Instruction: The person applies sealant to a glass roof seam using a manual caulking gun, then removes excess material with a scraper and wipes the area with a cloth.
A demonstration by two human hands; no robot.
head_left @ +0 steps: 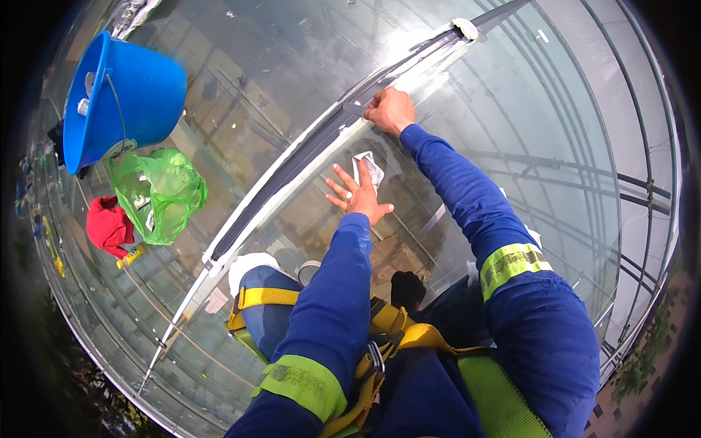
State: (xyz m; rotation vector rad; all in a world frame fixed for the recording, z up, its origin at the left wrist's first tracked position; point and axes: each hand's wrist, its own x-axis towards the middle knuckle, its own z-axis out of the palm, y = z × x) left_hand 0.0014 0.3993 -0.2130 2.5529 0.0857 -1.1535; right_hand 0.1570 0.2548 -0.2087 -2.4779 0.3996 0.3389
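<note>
I kneel on a glass roof in blue overalls and a yellow harness. My left hand lies flat on a glass pane, fingers spread, with its fingertips beside a small crumpled silvery wrapper. My right hand reaches further out and presses on the dark joint strip with white edging that runs diagonally between two panes. Its fingers are curled at the strip; whether they pinch a small tool is hidden.
At far left a blue bucket with a wire handle lies tilted on the glass. Below it sit a green plastic bag, a red cloth and a small yellow object. A tape roll rests by my knee.
</note>
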